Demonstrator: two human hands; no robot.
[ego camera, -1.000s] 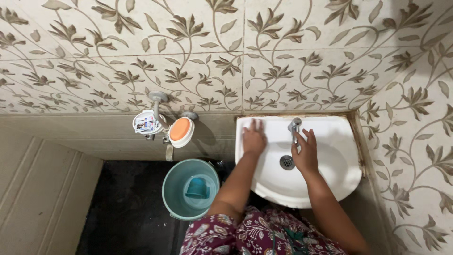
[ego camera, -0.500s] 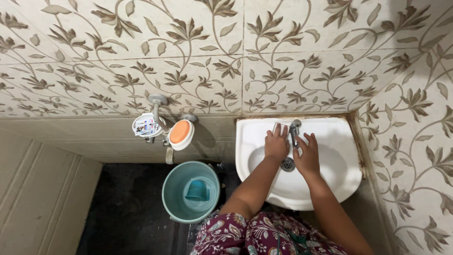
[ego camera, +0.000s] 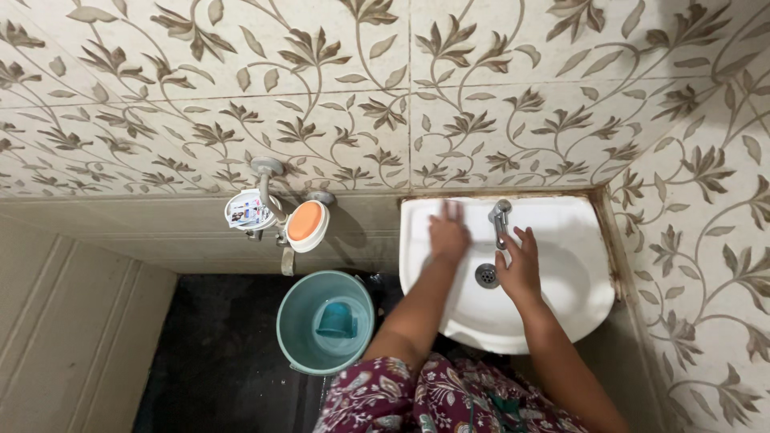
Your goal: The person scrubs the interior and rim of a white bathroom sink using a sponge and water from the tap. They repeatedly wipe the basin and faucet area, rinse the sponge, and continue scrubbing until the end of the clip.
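Note:
A white sink (ego camera: 579,265) sits in the corner of a tiled wall, with a metal tap (ego camera: 500,213) at its back and a drain (ego camera: 486,275) in the bowl. My left hand (ego camera: 447,234) lies flat on the sink's back left part, left of the tap, blurred by motion; nothing shows in it. My right hand (ego camera: 520,262) rests in the bowl just below and right of the tap, fingers apart, one fingertip close to the spout. It holds nothing.
A teal bucket (ego camera: 293,337) holding a teal mug (ego camera: 335,319) stands on the dark floor left of the sink. Above it a wall tap (ego camera: 265,178) carries a white dish (ego camera: 249,210) and an orange soap case (ego camera: 306,222). Leaf-patterned tiles cover both walls.
My left hand went from the sink's back left to beside the tap, then slid back left along the sink. My right hand stayed by the tap.

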